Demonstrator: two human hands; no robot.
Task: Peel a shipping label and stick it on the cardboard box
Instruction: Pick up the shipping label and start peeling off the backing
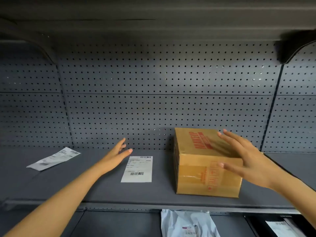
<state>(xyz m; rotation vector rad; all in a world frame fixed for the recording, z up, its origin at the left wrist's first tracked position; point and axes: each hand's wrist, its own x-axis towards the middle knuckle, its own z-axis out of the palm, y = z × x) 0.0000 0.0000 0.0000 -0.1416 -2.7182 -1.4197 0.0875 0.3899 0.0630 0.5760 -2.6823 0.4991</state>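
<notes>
Grey shelf (102, 190) with a pegboard (153, 100) back panel. Box (207, 170) sits right of centre on the shelf, closed, red print on top and front, tape across its near face. Label (137, 169) lies flat on the shelf just left of the box, apart from it, barcodes showing — not yet peeled.

Left hand (116, 153) is stretched forward over the shelf, fingers spread and loose, holding nothing; fingertips are near the label's far left corner, though contact is hard to judge from this angle.

Right hand (246, 159) is wide open, palm toward the box, fingers over its top right edge and thumb before its front face — gripping nothing; it looks slightly blurred.

A second paper slip (53, 159) lies far left. A white mailer (186, 223) sits on the lower shelf.
</notes>
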